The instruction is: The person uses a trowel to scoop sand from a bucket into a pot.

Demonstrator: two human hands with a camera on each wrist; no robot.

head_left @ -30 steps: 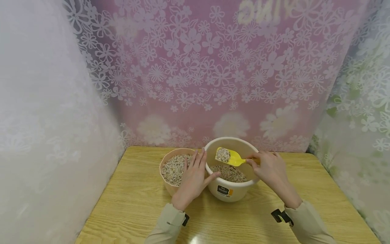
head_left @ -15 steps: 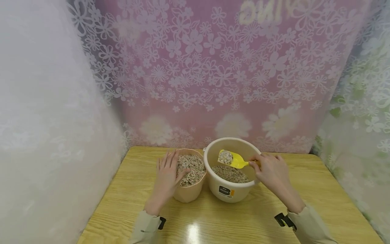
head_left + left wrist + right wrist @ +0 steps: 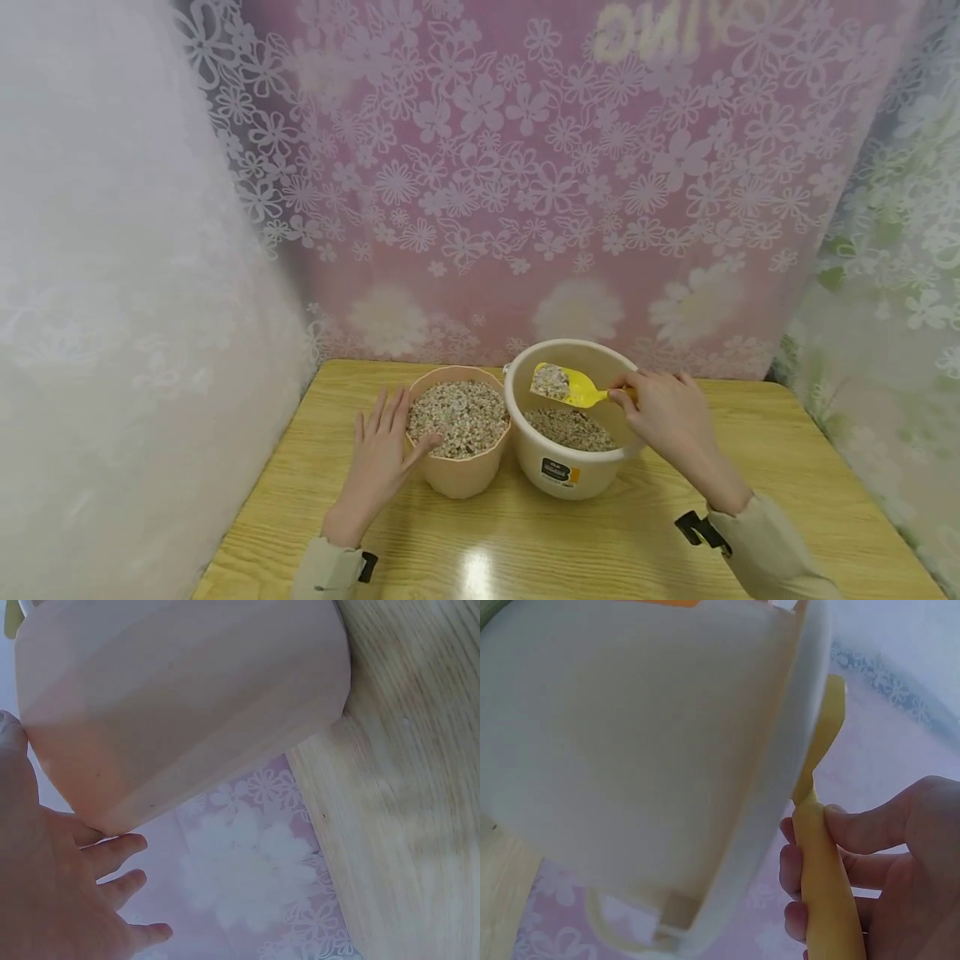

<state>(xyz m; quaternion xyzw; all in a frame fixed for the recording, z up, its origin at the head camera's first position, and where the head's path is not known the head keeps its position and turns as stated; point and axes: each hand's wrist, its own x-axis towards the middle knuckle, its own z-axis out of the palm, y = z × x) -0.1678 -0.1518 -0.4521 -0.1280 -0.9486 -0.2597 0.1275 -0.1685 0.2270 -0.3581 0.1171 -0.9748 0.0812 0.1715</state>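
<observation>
With straight, spread fingers, my left hand [image 3: 381, 454] rests against the left side of a pale pink pot [image 3: 459, 482], its thumb over the rim. Mixed grain [image 3: 459, 417] fills the pot almost to the top. My right hand [image 3: 670, 417] grips the handle of a yellow scoop [image 3: 583, 392], held level over a cream bucket [image 3: 555, 477] and loaded with grain. Lower down inside the bucket lies more grain [image 3: 567, 429]. In the right wrist view, fingers and thumb wrap round the scoop handle [image 3: 825, 885]; the bucket wall hides most of the blade.
Pot and bucket stand side by side, nearly touching, near the back of a wooden table [image 3: 480, 550]. A pink floral curtain [image 3: 480, 208] hangs behind. Pale sheets close off the left [image 3: 135, 292] and right [image 3: 885, 333] sides.
My left hand has moved left, from between the two containers across to the pot's left side, uncovering the grain. The right hand and loaded scoop stay over the bucket.
</observation>
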